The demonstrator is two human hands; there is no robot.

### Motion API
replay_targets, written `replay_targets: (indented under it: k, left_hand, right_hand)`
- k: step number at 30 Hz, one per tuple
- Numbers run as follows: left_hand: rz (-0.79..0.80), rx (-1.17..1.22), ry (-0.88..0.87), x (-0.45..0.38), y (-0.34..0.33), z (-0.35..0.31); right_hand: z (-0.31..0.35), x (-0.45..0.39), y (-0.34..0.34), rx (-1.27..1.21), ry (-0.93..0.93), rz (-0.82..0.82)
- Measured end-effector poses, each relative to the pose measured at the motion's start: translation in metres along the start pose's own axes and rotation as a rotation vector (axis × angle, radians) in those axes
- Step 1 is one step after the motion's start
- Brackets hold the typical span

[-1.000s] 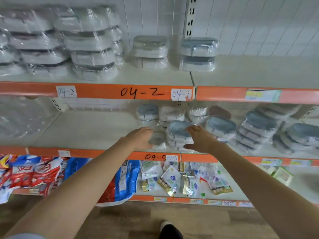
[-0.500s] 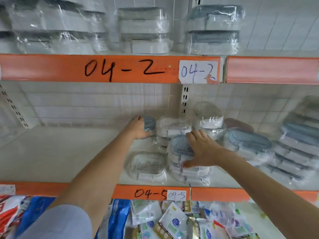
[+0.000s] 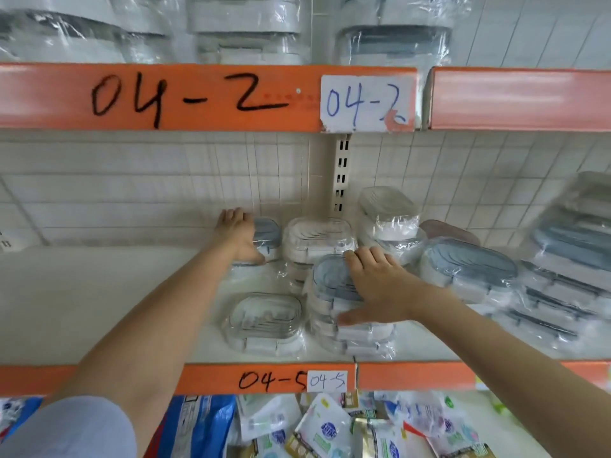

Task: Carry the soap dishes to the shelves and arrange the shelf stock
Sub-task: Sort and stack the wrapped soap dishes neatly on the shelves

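Observation:
Plastic-wrapped soap dishes stand on the middle shelf (image 3: pixel 99 302) marked 04-5. My left hand (image 3: pixel 236 238) reaches deep to the back wall and grips a blue-grey wrapped dish (image 3: pixel 267 233) from its left side. My right hand (image 3: pixel 375 287) lies over a front stack of dishes with a blue-grey top (image 3: pixel 330 279), fingers across the top and thumb against the stack's front. A single clear-white dish (image 3: pixel 264 320) sits at the shelf front, left of that stack. A white stack (image 3: pixel 317 238) stands between my hands at the back.
More dish stacks crowd the shelf's right half (image 3: pixel 469 266) and far right (image 3: pixel 568 259). The upper shelf beam marked 04-2 (image 3: pixel 185 97) hangs low overhead, holding wrapped boxes. The lower shelf holds packets and bags (image 3: pixel 324 428). A slotted upright (image 3: pixel 340 173) runs down the back wall.
The view has moved closer to the middle shelf. My left hand went from the front edge to the blue-grey dish at the back. My right hand stays on the front stack.

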State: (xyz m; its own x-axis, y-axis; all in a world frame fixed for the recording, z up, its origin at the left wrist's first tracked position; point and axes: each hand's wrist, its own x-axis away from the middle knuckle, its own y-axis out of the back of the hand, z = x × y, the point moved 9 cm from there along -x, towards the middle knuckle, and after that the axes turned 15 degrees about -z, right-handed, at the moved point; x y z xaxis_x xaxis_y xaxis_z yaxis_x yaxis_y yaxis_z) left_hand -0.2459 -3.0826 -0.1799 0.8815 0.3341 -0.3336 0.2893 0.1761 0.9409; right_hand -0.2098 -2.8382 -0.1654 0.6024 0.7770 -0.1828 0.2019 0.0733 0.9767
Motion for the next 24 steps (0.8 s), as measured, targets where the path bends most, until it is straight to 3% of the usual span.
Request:
replay_targets:
  k: [5,13,18,24]
  left_hand:
    - [-0.011,0.086,0.010,0.057,0.040,0.009]
    - [0.188,0.185,-0.075,0.164,0.114,-0.004]
    - [0.365,0.170,-0.172,0.218,0.184,-0.018]
    - [0.378,0.200,-0.255,0.232,0.295,-0.038]
  right_hand:
    - [0.009,0.014,0.019,0.053,-0.027,-0.014]
    - [0.047,0.072,0.080,-0.058,-0.072,0.045]
    - [0.061,0.129,0.145,-0.131,-0.102,0.139]
    - [0.057,0.165,0.242,-0.182,-0.118,0.122]
